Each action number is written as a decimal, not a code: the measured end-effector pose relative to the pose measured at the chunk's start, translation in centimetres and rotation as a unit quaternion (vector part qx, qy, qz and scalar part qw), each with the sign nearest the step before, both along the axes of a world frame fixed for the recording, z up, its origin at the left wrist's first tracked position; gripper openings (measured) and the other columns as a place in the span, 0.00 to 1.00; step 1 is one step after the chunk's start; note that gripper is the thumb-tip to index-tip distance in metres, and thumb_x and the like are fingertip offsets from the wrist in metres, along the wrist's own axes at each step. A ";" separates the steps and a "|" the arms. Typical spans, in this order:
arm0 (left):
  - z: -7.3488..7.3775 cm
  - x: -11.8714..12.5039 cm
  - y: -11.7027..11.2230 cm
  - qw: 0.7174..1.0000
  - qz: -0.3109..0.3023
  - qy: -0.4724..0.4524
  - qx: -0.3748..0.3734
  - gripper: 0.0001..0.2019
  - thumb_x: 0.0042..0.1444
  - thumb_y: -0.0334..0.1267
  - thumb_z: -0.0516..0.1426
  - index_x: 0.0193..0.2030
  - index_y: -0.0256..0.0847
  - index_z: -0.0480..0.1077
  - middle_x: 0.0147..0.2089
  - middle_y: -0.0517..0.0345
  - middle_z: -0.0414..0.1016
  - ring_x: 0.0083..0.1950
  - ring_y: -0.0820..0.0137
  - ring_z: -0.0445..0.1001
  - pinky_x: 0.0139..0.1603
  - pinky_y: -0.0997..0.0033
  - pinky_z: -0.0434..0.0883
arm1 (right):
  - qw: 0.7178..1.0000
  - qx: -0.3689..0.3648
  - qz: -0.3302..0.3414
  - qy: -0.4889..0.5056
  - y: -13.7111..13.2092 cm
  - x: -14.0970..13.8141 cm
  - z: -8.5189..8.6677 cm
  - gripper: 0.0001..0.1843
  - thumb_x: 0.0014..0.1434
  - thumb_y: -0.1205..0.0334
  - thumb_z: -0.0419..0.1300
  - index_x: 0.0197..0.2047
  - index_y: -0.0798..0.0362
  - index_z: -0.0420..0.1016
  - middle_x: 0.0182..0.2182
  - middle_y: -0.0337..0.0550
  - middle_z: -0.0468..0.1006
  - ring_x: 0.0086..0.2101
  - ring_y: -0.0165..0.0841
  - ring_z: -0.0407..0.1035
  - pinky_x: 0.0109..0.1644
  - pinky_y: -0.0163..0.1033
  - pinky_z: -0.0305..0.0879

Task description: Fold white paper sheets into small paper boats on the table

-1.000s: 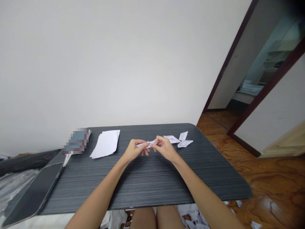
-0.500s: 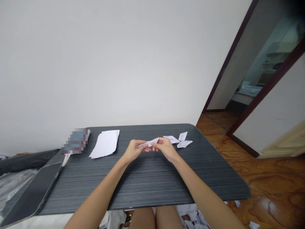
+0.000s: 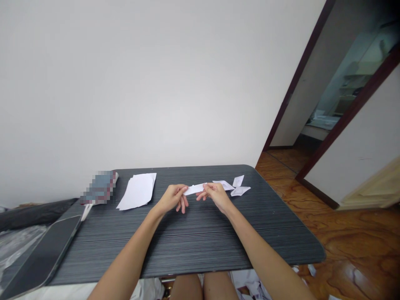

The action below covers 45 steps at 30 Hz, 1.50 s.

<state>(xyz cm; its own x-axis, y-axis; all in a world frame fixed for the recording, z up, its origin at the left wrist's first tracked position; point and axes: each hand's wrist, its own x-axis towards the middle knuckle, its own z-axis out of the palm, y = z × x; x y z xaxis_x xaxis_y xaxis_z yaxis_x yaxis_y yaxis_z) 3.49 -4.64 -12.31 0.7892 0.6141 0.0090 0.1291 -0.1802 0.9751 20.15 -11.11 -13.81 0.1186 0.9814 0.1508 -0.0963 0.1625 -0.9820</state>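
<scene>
Above the middle of the dark striped table, both my hands pinch one narrow folded strip of white paper. My left hand grips its left end with thumb and forefinger, its other fingers hanging loose. My right hand pinches the strip's right end. Just beyond my right hand lie small folded white paper shapes on the table.
A stack of white sheets lies at the back left, beside a blurred booklet. A dark tablet sits over the table's left edge. Paper scraps litter the wooden floor; a doorway stands open at the right.
The strip now shows longer and flatter between my hands, which have drawn slightly apart. My left hand's lower fingers have loosened. The camera has tilted a little.
</scene>
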 end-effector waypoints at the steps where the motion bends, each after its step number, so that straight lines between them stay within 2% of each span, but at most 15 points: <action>1: -0.1 -0.1 0.1 0.999 0.012 0.012 0.032 0.19 0.55 0.48 0.45 0.34 0.31 0.63 0.17 0.55 0.71 0.12 0.75 0.66 0.10 0.82 0.54 | 1.000 0.002 -0.002 -0.002 0.0 0.0 0.0 0.19 0.50 0.48 0.52 0.24 0.59 0.66 0.17 0.47 0.75 0.21 0.31 0.69 0.23 0.33 0.57; 5: -0.3 -0.2 0.3 0.973 0.090 0.057 0.203 0.20 0.55 0.47 0.45 0.21 0.35 0.63 0.07 0.65 0.59 0.09 0.79 0.58 0.15 0.81 0.56 | 0.999 0.011 -0.017 -0.031 0.2 0.0 -0.3 0.20 0.53 0.49 0.50 0.24 0.59 0.67 0.16 0.45 0.74 0.18 0.29 0.67 0.21 0.31 0.55; 7: -0.4 -0.3 0.6 0.961 0.129 0.048 0.242 0.20 0.55 0.47 0.46 0.19 0.36 0.64 0.06 0.66 0.57 0.10 0.78 0.59 0.18 0.80 0.58 | 0.998 0.014 -0.027 -0.052 0.2 0.2 -0.3 0.21 0.54 0.49 0.49 0.23 0.58 0.67 0.16 0.43 0.73 0.15 0.26 0.63 0.19 0.31 0.53; 9: -0.3 -0.4 0.8 0.963 0.154 0.026 0.220 0.20 0.54 0.47 0.46 0.20 0.36 0.64 0.06 0.65 0.58 0.11 0.78 0.59 0.18 0.79 0.59 | 0.996 0.028 -0.045 -0.072 0.1 0.5 -0.3 0.21 0.54 0.50 0.48 0.21 0.58 0.67 0.14 0.41 0.71 0.13 0.25 0.59 0.19 0.31 0.52; 12: -0.1 -0.4 1.0 0.985 0.138 -0.022 0.104 0.20 0.53 0.48 0.47 0.25 0.32 0.65 0.11 0.61 0.65 0.10 0.78 0.60 0.13 0.80 0.55 | 0.990 0.061 -0.065 -0.108 0.1 0.9 -0.2 0.20 0.55 0.51 0.48 0.21 0.57 0.67 0.11 0.37 0.68 0.14 0.24 0.56 0.21 0.32 0.53; 16: 0.0 -0.1 0.9 0.991 0.090 -0.096 0.008 0.19 0.50 0.48 0.51 0.31 0.29 0.65 0.23 0.50 0.73 0.18 0.73 0.70 0.14 0.78 0.61 | 0.981 0.100 -0.050 -0.159 0.0 1.0 -0.1 0.18 0.56 0.53 0.47 0.33 0.58 0.72 0.16 0.37 0.68 0.18 0.26 0.58 0.25 0.33 0.57; 19: 0.0 0.0 0.8 0.991 0.083 -0.103 0.004 0.18 0.49 0.47 0.53 0.32 0.28 0.67 0.26 0.49 0.73 0.21 0.71 0.72 0.18 0.76 0.65 | 0.962 0.152 -0.041 -0.225 -0.2 1.2 0.0 0.17 0.57 0.58 0.47 0.44 0.55 0.70 0.21 0.39 0.69 0.23 0.27 0.61 0.31 0.35 0.59; 24: -0.3 -0.2 0.9 0.992 0.079 -0.092 0.017 0.20 0.49 0.45 0.54 0.38 0.26 0.67 0.25 0.50 0.72 0.21 0.71 0.71 0.19 0.75 0.67 | 0.922 0.203 -0.007 -0.330 -0.8 1.5 0.2 0.18 0.57 0.65 0.47 0.50 0.50 0.66 0.28 0.41 0.69 0.28 0.28 0.63 0.37 0.38 0.60; 28: -0.9 0.0 0.7 0.995 0.061 -0.079 0.018 0.20 0.50 0.46 0.52 0.37 0.26 0.67 0.25 0.50 0.72 0.21 0.72 0.71 0.19 0.75 0.67 | 0.939 0.168 0.005 -0.301 -1.0 1.1 0.1 0.23 0.55 0.65 0.49 0.55 0.48 0.58 0.38 0.44 0.69 0.27 0.26 0.64 0.33 0.36 0.63; 30: -1.2 0.1 0.5 0.997 0.041 -0.069 0.020 0.21 0.51 0.46 0.51 0.41 0.26 0.67 0.26 0.49 0.73 0.22 0.71 0.72 0.21 0.74 0.68 | 0.946 0.153 0.006 -0.287 -1.0 1.0 0.1 0.21 0.54 0.65 0.51 0.52 0.49 0.62 0.42 0.46 0.68 0.28 0.27 0.66 0.32 0.35 0.64; 33: -0.8 -0.3 0.5 0.994 0.049 -0.048 0.085 0.23 0.53 0.46 0.49 0.48 0.28 0.64 0.27 0.50 0.74 0.24 0.71 0.72 0.25 0.72 0.69 | 0.933 0.150 -0.041 -0.324 -1.1 1.5 0.4 0.12 0.53 0.63 0.51 0.38 0.53 0.74 0.39 0.46 0.72 0.35 0.32 0.67 0.34 0.36 0.64; 36: 0.8 -2.1 1.2 0.966 0.143 -0.028 0.214 0.20 0.53 0.45 0.49 0.46 0.32 0.67 0.30 0.52 0.75 0.29 0.70 0.73 0.34 0.70 0.70 | 0.917 0.139 -0.119 -0.355 -1.3 2.7 1.0 0.12 0.53 0.62 0.51 0.34 0.53 0.75 0.33 0.45 0.75 0.35 0.34 0.68 0.36 0.37 0.63; 39: 3.5 -5.4 2.2 0.928 0.235 0.007 0.288 0.20 0.54 0.46 0.47 0.43 0.32 0.69 0.32 0.51 0.76 0.33 0.68 0.74 0.39 0.69 0.69 | 0.891 0.138 -0.173 -0.396 -1.8 4.3 1.7 0.12 0.52 0.61 0.51 0.31 0.54 0.75 0.30 0.45 0.76 0.34 0.34 0.68 0.40 0.39 0.62; 42: 5.4 -9.2 2.8 0.911 0.177 0.108 0.357 0.19 0.52 0.47 0.50 0.44 0.39 0.69 0.43 0.53 0.73 0.46 0.65 0.70 0.49 0.66 0.64 | 0.858 0.096 -0.182 -0.470 -2.8 5.7 2.1 0.13 0.52 0.59 0.50 0.30 0.54 0.75 0.31 0.46 0.76 0.34 0.36 0.68 0.41 0.39 0.60; 45: 5.2 -12.3 3.1 0.898 0.076 0.210 0.379 0.24 0.46 0.48 0.55 0.50 0.41 0.65 0.53 0.53 0.65 0.55 0.63 0.61 0.56 0.64 0.56 | 0.820 0.032 -0.158 -0.550 -4.3 6.9 2.1 0.16 0.53 0.56 0.48 0.29 0.53 0.75 0.29 0.46 0.76 0.33 0.37 0.68 0.38 0.39 0.59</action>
